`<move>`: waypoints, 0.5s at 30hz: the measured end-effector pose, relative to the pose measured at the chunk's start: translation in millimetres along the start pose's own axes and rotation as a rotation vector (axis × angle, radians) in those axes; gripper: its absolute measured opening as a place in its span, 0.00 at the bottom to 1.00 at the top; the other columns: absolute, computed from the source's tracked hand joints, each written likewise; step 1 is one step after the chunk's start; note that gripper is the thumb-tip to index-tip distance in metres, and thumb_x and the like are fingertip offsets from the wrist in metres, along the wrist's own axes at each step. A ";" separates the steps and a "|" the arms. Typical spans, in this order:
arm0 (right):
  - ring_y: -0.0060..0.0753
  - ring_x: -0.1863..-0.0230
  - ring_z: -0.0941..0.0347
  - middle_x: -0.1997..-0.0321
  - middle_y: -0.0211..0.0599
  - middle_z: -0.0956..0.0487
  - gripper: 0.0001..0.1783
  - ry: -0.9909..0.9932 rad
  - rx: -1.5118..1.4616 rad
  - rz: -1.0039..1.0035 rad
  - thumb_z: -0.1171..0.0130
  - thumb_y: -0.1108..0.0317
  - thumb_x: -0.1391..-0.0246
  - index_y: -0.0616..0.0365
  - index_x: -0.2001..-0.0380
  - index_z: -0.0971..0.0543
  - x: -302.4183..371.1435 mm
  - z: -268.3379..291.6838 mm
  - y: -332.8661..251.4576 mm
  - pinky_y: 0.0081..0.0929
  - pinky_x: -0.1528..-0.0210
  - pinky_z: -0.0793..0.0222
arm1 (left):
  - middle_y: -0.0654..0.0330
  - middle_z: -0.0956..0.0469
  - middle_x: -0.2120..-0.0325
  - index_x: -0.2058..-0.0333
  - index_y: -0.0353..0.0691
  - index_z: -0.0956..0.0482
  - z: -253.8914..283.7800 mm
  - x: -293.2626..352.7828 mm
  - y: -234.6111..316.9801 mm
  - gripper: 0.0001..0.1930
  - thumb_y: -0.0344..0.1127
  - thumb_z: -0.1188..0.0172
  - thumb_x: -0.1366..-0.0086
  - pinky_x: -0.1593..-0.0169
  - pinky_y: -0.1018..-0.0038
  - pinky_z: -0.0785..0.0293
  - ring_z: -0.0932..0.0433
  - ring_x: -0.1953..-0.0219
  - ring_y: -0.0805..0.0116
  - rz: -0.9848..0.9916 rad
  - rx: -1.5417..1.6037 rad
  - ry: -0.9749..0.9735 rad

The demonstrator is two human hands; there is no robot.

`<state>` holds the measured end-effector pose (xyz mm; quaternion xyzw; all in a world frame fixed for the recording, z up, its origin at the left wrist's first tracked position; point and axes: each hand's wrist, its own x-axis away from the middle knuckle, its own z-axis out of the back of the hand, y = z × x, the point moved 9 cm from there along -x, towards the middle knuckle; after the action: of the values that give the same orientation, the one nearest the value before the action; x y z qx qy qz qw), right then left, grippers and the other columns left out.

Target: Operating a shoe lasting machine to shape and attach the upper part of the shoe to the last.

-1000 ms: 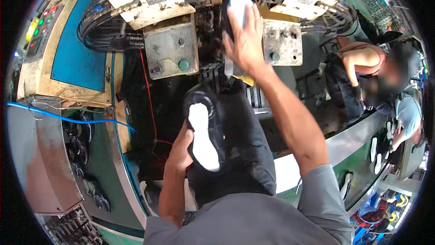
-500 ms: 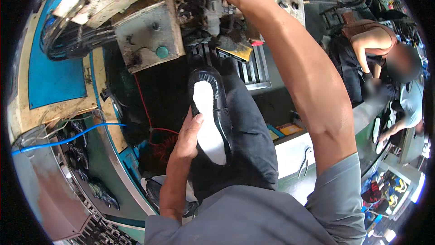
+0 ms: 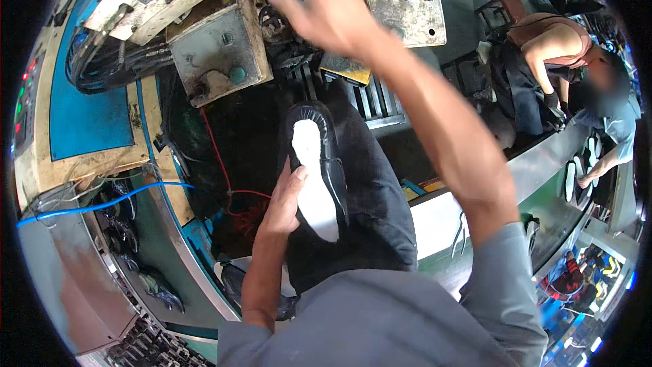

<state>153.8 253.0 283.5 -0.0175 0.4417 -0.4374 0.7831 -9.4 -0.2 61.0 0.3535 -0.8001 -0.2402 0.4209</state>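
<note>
My left hand (image 3: 282, 200) grips a black shoe upper (image 3: 314, 170) by its side, thumb lying on the white sole board that faces up. The shoe is held above my dark trousers, its gathered toe end pointing away from me. My right hand (image 3: 329, 10) is raised in front of the machine (image 3: 275, 24), fingers spread and somewhat blurred. Nothing shows in its grasp. Part of the machine behind that hand is hidden.
Grimy control boxes (image 3: 221, 54) flank the machine. To my left, several dark shoes (image 3: 159, 289) lie on a green conveyor near a blue hose (image 3: 102, 207). Pliers (image 3: 459, 234) rest on a ledge at right; beyond, two people work beside another belt.
My right hand has come down from the top of the machine, and its fingers are now spread. The left hand keeps its hold on the shoe upper. The view has shifted slightly.
</note>
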 end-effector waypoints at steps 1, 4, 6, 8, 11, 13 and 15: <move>0.69 0.18 0.43 0.20 0.71 0.37 0.42 -0.009 -0.167 -0.144 0.33 0.50 0.34 0.54 0.22 0.31 52.5 4.9 2.0 0.52 0.16 0.46 | 0.39 0.24 0.35 0.23 0.34 0.42 -6.5 -0.7 0.9 0.32 0.47 0.52 0.16 0.35 0.49 0.19 0.17 0.40 0.40 -0.003 0.004 -0.009; 0.51 0.13 0.52 0.13 0.57 0.46 0.56 -0.280 -1.126 -1.044 0.33 0.41 0.31 0.53 0.14 0.51 234.1 -28.1 -0.7 0.50 0.15 0.52 | 0.50 0.39 0.22 0.18 0.39 0.51 -34.7 5.6 10.5 0.40 0.46 0.43 0.18 0.20 0.62 0.46 0.40 0.22 0.58 -0.032 -0.205 0.020; 0.38 0.20 0.41 0.19 0.46 0.35 0.52 -0.187 -1.358 -1.145 0.31 0.53 0.30 0.50 0.14 0.49 291.7 -35.9 -37.3 0.37 0.18 0.45 | 0.50 0.40 0.22 0.18 0.39 0.51 -35.7 5.1 -2.0 0.40 0.47 0.44 0.18 0.20 0.62 0.47 0.42 0.21 0.57 -0.070 -0.334 0.001; 0.33 0.28 0.33 0.26 0.40 0.29 0.49 -0.044 -1.344 -1.211 0.29 0.60 0.31 0.48 0.15 0.45 321.3 -29.7 -48.9 0.33 0.22 0.38 | 0.47 0.42 0.21 0.18 0.36 0.52 -49.1 12.1 -2.6 0.40 0.51 0.48 0.16 0.19 0.63 0.51 0.46 0.18 0.55 -0.087 -0.608 -0.039; 0.35 0.27 0.33 0.25 0.41 0.30 0.48 -0.014 -1.375 -1.203 0.29 0.62 0.31 0.48 0.16 0.43 338.3 -25.9 -61.0 0.34 0.23 0.38 | 0.47 0.43 0.21 0.18 0.35 0.53 -21.9 -2.3 -18.0 0.38 0.51 0.52 0.14 0.19 0.64 0.52 0.46 0.19 0.56 -0.054 -0.607 0.001; 0.36 0.26 0.34 0.24 0.42 0.31 0.47 -0.052 -1.310 -1.123 0.29 0.62 0.31 0.49 0.17 0.43 333.2 -19.4 -64.4 0.34 0.23 0.38 | 0.48 0.42 0.21 0.18 0.36 0.49 -53.8 -11.8 -2.6 0.34 0.50 0.60 0.12 0.19 0.65 0.52 0.44 0.20 0.59 -0.168 -0.261 -0.143; 0.36 0.26 0.34 0.25 0.42 0.31 0.46 -0.049 -1.220 -1.092 0.29 0.62 0.30 0.50 0.17 0.42 330.0 -6.9 -66.9 0.35 0.22 0.39 | 0.51 0.39 0.22 0.18 0.38 0.49 -56.4 -15.1 -3.0 0.35 0.54 0.59 0.13 0.20 0.62 0.47 0.39 0.22 0.59 -0.268 -0.407 -0.112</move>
<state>179.1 -16.9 83.7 -0.6625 0.5140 -0.4395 0.3220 45.2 4.7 81.2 0.3507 -0.7034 -0.4692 0.4027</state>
